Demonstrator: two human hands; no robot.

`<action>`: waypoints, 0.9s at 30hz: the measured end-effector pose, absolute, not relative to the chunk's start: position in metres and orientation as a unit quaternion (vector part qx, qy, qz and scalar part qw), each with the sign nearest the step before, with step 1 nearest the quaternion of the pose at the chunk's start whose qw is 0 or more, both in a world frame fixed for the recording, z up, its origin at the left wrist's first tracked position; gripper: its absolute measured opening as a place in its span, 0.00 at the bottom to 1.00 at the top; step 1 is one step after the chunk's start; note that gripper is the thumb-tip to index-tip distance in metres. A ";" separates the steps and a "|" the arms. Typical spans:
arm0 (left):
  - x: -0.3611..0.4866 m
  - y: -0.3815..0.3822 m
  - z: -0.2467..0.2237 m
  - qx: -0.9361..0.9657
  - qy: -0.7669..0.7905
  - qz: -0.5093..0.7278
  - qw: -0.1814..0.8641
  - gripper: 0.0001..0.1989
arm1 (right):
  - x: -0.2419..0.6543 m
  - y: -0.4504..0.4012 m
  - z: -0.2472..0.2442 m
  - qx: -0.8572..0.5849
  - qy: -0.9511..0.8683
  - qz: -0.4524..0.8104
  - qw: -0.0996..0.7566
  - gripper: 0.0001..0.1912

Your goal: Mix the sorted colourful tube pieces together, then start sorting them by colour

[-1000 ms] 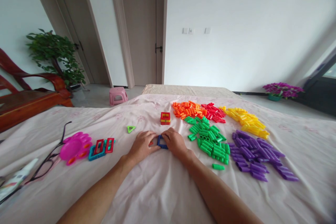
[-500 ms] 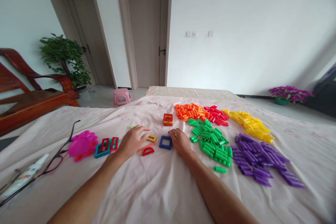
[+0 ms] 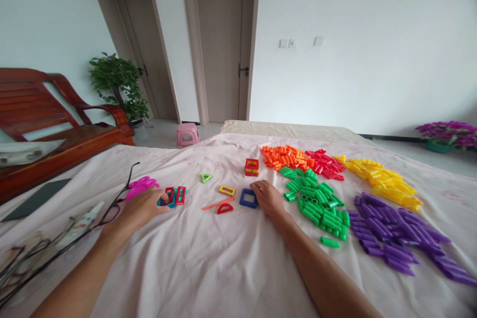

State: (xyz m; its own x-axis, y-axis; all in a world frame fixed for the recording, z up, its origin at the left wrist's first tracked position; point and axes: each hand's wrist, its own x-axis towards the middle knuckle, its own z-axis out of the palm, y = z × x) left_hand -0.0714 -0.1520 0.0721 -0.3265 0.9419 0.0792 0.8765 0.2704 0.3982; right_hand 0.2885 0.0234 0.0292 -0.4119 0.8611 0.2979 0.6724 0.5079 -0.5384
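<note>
My left hand is at the left with fingers curled onto the near-left edge of a teal square magnetic tile, partly hidden by them. Red rectangular tiles lie on and beside it. My right hand rests on the cloth with fingers loosely extended, its fingertips by the upper right corner of a blue square tile. Between my hands lie a yellow rectangular tile, a red half-round tile, an orange stick-like piece and a green triangle tile. Behind stands a red and yellow tile stack.
Piles of orange, red, green, yellow and purple plastic tubes cover the right side. A pink dish, glasses and a white tube lie at the left.
My left hand has moved left from above the middle pieces to the teal and red tiles, uncovering the green triangle. My right hand stays by the blue square; the view has turned left.
</note>
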 end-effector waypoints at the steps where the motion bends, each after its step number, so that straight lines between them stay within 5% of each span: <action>1: -0.069 -0.152 0.068 0.580 0.792 0.174 0.073 0.10 | 0.289 0.024 0.029 -0.465 -0.824 0.168 0.276 0.17; 8: -0.061 -0.150 0.059 0.600 0.794 0.101 0.011 0.05 | 0.289 0.025 0.027 -0.458 -0.826 0.171 0.280 0.16; 16: -0.038 -0.148 0.069 0.642 0.761 0.080 -0.058 0.11 | 0.289 0.024 0.028 -0.453 -0.825 0.176 0.287 0.16; 27: -0.012 -0.119 0.094 0.520 0.686 0.424 0.282 0.16 | 0.289 0.027 0.024 -0.454 -0.826 0.171 0.286 0.15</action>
